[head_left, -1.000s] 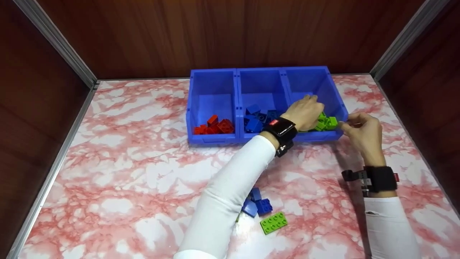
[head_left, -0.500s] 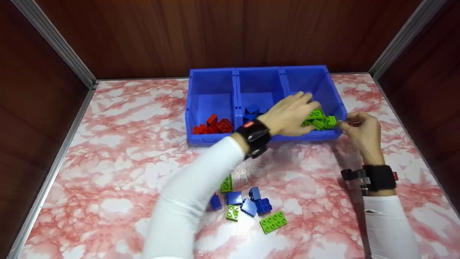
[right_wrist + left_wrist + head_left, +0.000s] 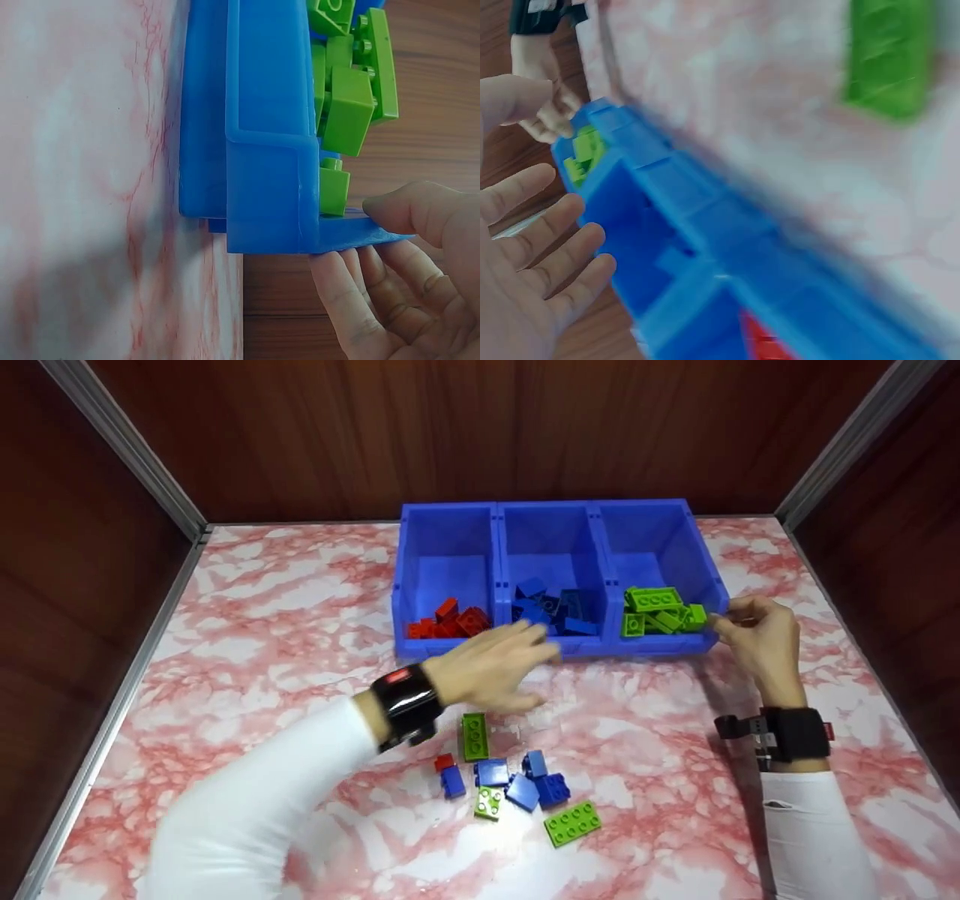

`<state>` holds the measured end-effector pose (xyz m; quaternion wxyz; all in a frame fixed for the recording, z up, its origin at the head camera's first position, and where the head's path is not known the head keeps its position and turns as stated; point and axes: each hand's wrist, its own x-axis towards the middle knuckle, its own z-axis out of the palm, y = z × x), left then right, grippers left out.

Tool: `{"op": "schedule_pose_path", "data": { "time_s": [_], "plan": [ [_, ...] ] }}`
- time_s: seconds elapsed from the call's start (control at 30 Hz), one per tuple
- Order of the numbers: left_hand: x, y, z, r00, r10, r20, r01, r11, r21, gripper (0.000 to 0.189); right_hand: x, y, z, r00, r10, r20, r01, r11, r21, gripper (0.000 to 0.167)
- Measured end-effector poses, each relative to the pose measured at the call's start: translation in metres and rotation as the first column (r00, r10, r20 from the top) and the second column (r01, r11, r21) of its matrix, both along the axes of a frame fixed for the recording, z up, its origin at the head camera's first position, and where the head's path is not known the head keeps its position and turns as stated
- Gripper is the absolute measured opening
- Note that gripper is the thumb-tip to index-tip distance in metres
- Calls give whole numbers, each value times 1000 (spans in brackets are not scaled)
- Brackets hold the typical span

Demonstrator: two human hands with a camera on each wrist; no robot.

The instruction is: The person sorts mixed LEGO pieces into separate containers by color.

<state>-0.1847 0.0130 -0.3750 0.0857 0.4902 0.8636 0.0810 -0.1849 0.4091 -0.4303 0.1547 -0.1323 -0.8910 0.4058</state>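
Note:
My left hand [image 3: 491, 667], fingers spread and nothing in them, hangs over the table just in front of the blue three-compartment bin [image 3: 559, 646]. In the left wrist view its palm and fingers [image 3: 562, 225] show bare beside the bin. My right hand [image 3: 761, 641] pinches the bin's right side wall near the front corner; the right wrist view puts the thumb [image 3: 409, 206] inside and the fingers outside. Red bricks [image 3: 448, 622] lie in the left compartment, blue bricks [image 3: 555, 611] in the middle one, green bricks [image 3: 660, 611] in the right one.
Loose bricks lie in front of the bin: a long green brick [image 3: 475, 736], a small red brick [image 3: 444, 762], several blue bricks [image 3: 523, 792], a small green brick [image 3: 488, 803] and a wide green brick [image 3: 573, 824]. Wooden panels [image 3: 480, 435] enclose the marbled table [image 3: 247, 720].
My left hand has come out of the green bricks' compartment and swung left and toward me, its fingers spreading. The loose bricks its arm covered now show. My right hand keeps its place.

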Motion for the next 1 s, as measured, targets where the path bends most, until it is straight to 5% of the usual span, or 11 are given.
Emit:
{"op": "schedule_pose_path", "data": {
  "time_s": [0.13, 0.27, 0.57, 0.77, 1.0],
  "plan": [
    [12, -26, -14, 985, 69, 157, -66, 998, -21, 42, -1, 0, -1, 1000, -2, 14, 2, 1000, 0, 31],
    [20, -46, -27, 966, 122, 227, -110, 992, -65, 40, -3, 1, -2, 1000, 2, 29, -2, 1000, -7, 32],
    [23, -60, -54, 958, 110, 265, -101, 994, -47, 31, -1, 1, 0, 999, -11, 51, 11, 1000, 3, 32],
    [20, -58, -60, 955, 109, 276, -109, 994, -17, 26, -2, 0, -1, 1000, -13, 20, 13, 999, -29, 31],
    [8, -65, -62, 933, 196, 301, -202, 979, -12, 27, -2, 1, 0, 999, -9, 39, 10, 1000, -19, 31]
  ]
}}
